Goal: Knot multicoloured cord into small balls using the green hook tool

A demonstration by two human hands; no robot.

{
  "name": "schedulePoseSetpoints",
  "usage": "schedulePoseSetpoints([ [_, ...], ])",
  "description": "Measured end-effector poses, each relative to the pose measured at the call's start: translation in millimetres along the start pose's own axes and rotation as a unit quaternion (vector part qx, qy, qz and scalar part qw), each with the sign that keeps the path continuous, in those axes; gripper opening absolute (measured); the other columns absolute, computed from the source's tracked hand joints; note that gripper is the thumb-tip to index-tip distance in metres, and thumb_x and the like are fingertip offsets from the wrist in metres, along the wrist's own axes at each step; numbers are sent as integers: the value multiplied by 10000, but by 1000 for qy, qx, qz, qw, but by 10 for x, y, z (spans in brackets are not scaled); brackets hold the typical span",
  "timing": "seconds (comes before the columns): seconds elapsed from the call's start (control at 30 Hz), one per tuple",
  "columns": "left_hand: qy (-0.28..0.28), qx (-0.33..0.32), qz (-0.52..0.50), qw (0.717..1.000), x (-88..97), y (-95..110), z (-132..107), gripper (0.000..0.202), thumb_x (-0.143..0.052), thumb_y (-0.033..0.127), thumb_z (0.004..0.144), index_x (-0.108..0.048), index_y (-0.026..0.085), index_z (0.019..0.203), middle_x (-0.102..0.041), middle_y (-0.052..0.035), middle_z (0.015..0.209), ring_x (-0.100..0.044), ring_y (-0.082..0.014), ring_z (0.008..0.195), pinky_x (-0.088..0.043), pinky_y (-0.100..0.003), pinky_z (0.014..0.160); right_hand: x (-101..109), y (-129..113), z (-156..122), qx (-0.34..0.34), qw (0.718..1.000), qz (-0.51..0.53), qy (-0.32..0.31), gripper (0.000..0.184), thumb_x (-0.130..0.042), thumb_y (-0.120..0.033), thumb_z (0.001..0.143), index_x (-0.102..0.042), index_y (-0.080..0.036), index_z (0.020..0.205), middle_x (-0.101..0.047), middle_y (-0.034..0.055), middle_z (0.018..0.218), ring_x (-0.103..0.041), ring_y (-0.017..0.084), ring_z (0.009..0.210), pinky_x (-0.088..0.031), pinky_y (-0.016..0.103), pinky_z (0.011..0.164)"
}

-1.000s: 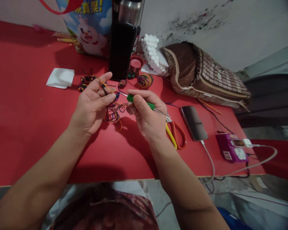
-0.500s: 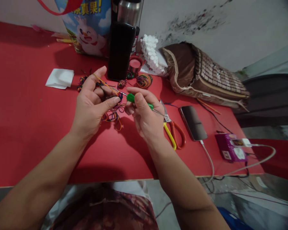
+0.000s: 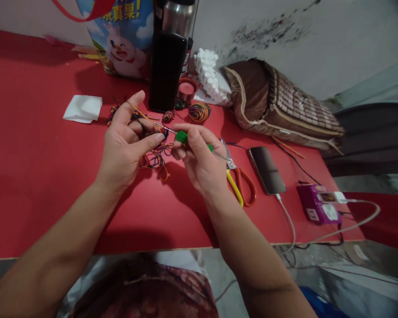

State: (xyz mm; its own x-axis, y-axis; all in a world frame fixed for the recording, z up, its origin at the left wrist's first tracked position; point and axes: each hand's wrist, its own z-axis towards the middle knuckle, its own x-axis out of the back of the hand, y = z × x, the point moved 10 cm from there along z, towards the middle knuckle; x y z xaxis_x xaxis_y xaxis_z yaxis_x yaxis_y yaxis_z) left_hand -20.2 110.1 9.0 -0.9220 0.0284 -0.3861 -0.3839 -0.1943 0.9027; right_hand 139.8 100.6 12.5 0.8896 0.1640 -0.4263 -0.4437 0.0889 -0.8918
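Observation:
My right hand (image 3: 197, 159) pinches a crochet hook with a green handle (image 3: 185, 138), its metal tip pointing left into a small multicoloured crocheted piece (image 3: 162, 130). My left hand (image 3: 128, 143) holds that piece between thumb and fingers, with an orange thread (image 3: 142, 115) running over the raised index finger. Loose multicoloured thread (image 3: 154, 159) hangs from the piece onto the red table (image 3: 36, 168). Both hands hover just above the table.
Yellow-and-orange scissors (image 3: 239, 179), a phone (image 3: 267, 170) on a cable and a purple box (image 3: 316, 205) lie to the right. Behind stand a black flask (image 3: 166, 66), a printed bag (image 3: 124, 35), thread bundles (image 3: 199, 111), white foam (image 3: 210, 73), a brown cushion (image 3: 278, 104), a white tissue (image 3: 82, 108).
My left index finger has lifted and spread, drawing the orange thread tighter. My right hand has shifted slightly left with the hook. Other things stay put.

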Motion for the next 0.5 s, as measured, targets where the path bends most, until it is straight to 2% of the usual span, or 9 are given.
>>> schedulePoseSetpoints([
  [0.17,-16,-8,-13,1000,-1,19,17,682,-982,169,755,-700,345,1352,-745,37,884,-751,-213,900,-645,-413,852,-16,-77,-5,9,1000,-5,-9,193,-858,-457,936,-896,-268,939,-717,-9,733,-585,97,608,-516,263,608],
  [0.27,-25,-21,0,999,15,23,32,693,-985,203,768,-690,355,1376,-746,31,902,-763,-228,944,-641,-413,842,3,-106,-2,11,1000,-7,-3,180,-862,-432,930,-892,-256,909,-709,-13,703,-555,91,580,-505,262,594],
  [0.4,-18,-41,22,999,45,48,41,734,-994,259,755,-674,368,1407,-752,24,904,-755,-242,957,-633,-423,839,38,-131,4,16,1000,-11,9,178,-867,-407,928,-886,-234,895,-717,-9,689,-546,84,560,-492,258,571],
  [0.5,-7,-47,39,998,49,79,32,733,-982,241,754,-676,362,1409,-762,21,906,-733,-250,935,-622,-445,851,43,-138,14,24,1000,-13,0,179,-861,-403,933,-883,-228,904,-723,-10,696,-559,78,563,-493,250,570],
])
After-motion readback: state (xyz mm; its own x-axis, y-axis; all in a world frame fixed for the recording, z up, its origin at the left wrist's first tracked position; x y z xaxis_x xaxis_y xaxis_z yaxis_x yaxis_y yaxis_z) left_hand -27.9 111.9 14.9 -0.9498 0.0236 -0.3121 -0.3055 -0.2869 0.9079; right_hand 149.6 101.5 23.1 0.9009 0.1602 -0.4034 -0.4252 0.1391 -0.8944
